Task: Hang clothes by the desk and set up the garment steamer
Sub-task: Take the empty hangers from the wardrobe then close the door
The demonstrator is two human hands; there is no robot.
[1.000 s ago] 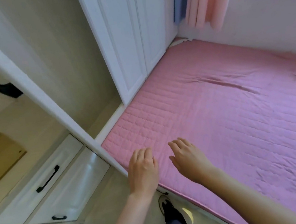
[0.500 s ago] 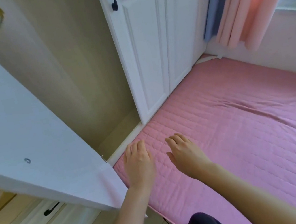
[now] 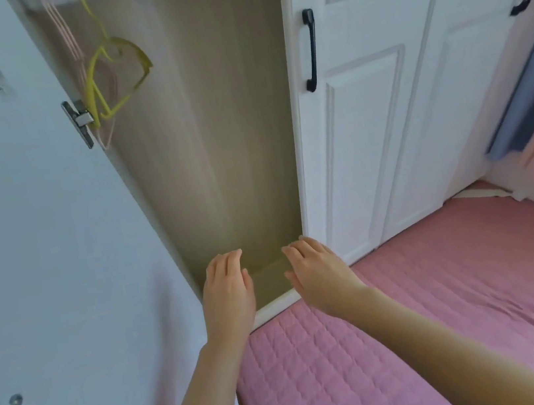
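- Left hand (image 3: pixel 227 293) at 6 o'clock, fingers straight and relaxed, holding nothing.
- Right hand (image 3: pixel 317 272) just beside it, fingers loose, also holding nothing.
- Yellow hanger (image 3: pixel 115 77) at 11 o'clock, hanging inside the open wardrobe (image 3: pixel 215 140), with pink hangers (image 3: pixel 70 41) beside it.
- Pink mattress (image 3: pixel 446 297) at 4 o'clock.
- No clothes or steamer visible.

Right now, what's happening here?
A person stands at an open wardrobe beside a pink bed. Both the left hand and right hand are open and empty, held out toward the wardrobe's bottom. Yellow and pink hangers hang up top; no clothes are visible.
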